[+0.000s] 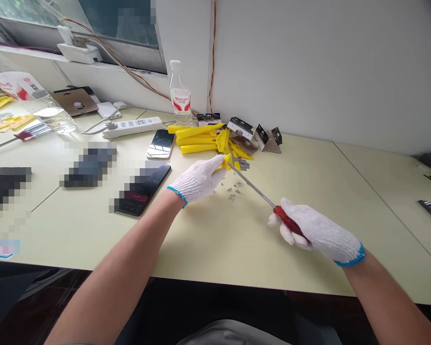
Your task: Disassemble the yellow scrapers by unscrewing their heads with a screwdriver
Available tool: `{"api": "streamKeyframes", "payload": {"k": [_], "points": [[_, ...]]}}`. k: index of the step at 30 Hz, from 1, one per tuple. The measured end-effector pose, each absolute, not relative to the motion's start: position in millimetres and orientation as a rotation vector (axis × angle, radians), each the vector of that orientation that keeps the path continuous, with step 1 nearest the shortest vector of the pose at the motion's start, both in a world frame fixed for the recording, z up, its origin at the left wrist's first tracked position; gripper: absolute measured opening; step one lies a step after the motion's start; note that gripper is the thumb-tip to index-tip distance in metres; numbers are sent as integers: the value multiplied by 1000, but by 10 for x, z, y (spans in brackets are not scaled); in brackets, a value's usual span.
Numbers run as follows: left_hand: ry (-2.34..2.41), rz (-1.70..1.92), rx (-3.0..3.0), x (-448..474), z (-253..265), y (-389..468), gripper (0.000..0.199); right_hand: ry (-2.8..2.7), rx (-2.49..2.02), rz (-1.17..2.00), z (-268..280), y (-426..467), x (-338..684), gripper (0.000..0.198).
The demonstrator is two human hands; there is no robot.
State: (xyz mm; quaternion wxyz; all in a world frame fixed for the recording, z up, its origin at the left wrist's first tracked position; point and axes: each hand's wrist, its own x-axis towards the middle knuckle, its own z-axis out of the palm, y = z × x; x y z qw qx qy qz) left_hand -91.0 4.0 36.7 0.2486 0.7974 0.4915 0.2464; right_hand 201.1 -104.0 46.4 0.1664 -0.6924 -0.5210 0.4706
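Note:
My left hand (203,179), in a white knit glove with a blue cuff, is closed around a yellow plastic scraper (227,161); most of the scraper is hidden by the fingers. My right hand (319,232), gloved alike, grips the red handle of a screwdriver (260,192). The screwdriver's long shaft slants up and left, and its tip meets the scraper's head. Several small screws (232,197) lie loose on the table below. Flat grey metal blades (243,165) rest just past the left fingers. Behind them is a pile of yellow scraper handles (197,139).
Black-and-white packaging cards (240,127) lie near the wall. A water bottle (181,98) stands beside a white power strip (132,127). Phones (147,189) lie left of my left hand. Another bottle (32,96) leans at far left. The table's front edge (237,283) runs below my forearms.

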Motion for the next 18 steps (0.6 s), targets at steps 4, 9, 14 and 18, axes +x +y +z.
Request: {"api": "streamKeyframes", "payload": {"k": [4,9,14,18], "points": [[1331,700,2190,-916,349,50,25,-1438,-1916,1417,453,-1044,1991,59],[1310,671,2206,-918,343,52,29,-1399,-1882,1529,460,-1084,1996,62],[1330,684,2221,-916,323,59,26,-1342,-1883,1532,441,-1044,2008,60],[1331,691,2213,-915,329,59,27,-1366,-1862,1476,451,-1079,2001,58]]}}
